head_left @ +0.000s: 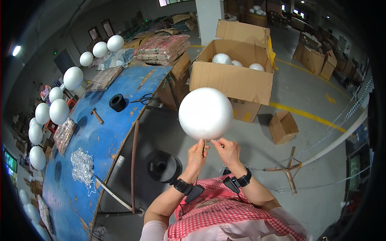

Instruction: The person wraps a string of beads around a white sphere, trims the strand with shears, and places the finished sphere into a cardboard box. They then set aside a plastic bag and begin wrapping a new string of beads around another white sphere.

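A large smooth white ball [206, 113] is in front of me, its near underside just above my fingertips. With fingers pinched, my left hand [196, 157] is at that underside. A thin, dark, brownish piece [205, 147] shows at its fingertips, too small to name. My right hand [228, 152] is also pinched close beside it, its fingertips at the ball's near edge. What lies between the right fingers is hidden. Both wrists wear dark bands with black devices.
On my left, a blue worktable [116, 106] bears a hammer [97, 115], scissors [145, 99], a black roll [118, 103] and silvery strands [82, 164]. Several white balls [59, 111] appear beyond it. Ahead stands an open carton [231, 82]; a smaller box [283, 127] and black spool [163, 166] are on the floor.
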`<action>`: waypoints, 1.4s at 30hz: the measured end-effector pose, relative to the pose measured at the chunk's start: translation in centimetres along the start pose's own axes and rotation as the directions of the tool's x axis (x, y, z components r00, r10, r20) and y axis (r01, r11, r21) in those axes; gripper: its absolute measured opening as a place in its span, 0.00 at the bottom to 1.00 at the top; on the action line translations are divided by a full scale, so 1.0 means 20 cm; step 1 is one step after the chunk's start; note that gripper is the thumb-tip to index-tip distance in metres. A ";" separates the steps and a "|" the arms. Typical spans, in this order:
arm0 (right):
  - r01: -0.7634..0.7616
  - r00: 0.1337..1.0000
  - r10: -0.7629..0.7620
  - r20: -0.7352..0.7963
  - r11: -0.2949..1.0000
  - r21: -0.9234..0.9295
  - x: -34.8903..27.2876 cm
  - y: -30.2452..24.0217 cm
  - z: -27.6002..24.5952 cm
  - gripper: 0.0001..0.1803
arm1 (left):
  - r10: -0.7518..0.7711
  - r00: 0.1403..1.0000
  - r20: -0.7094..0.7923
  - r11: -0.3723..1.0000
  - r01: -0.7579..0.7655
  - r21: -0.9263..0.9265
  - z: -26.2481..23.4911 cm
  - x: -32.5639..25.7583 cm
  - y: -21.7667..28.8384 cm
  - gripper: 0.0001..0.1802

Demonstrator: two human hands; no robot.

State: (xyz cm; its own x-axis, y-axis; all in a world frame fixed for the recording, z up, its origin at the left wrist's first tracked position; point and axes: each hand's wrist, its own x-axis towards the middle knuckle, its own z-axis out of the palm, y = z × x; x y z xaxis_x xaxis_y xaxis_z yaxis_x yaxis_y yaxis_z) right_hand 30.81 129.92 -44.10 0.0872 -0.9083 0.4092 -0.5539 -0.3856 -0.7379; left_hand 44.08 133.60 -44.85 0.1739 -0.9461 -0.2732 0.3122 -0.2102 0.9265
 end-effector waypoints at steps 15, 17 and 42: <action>0.011 0.994 -0.010 -0.107 1.000 0.004 -0.01 0.02 0.07 0.19 | 0.183 0.983 0.010 0.980 -0.183 0.079 0.04 -0.01 -0.03 0.21; 0.030 0.991 -0.029 -0.127 1.000 0.002 0.00 0.01 0.07 0.20 | 0.202 0.979 0.001 0.976 -0.201 0.085 0.04 -0.02 -0.04 0.22; 0.144 0.978 -0.132 -0.161 0.988 0.064 -0.07 0.04 0.03 0.18 | 0.026 0.999 -0.029 0.999 -0.027 -0.021 0.08 -0.16 -0.01 0.20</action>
State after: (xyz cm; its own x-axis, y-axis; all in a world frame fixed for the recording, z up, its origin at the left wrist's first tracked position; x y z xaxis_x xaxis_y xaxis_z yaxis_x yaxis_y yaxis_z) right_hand 30.76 130.86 -45.56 0.0252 -0.8114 0.5839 -0.4815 -0.5217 -0.7043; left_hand 42.02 136.37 -43.78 0.2089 -0.9438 -0.2560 0.3272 -0.1793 0.9278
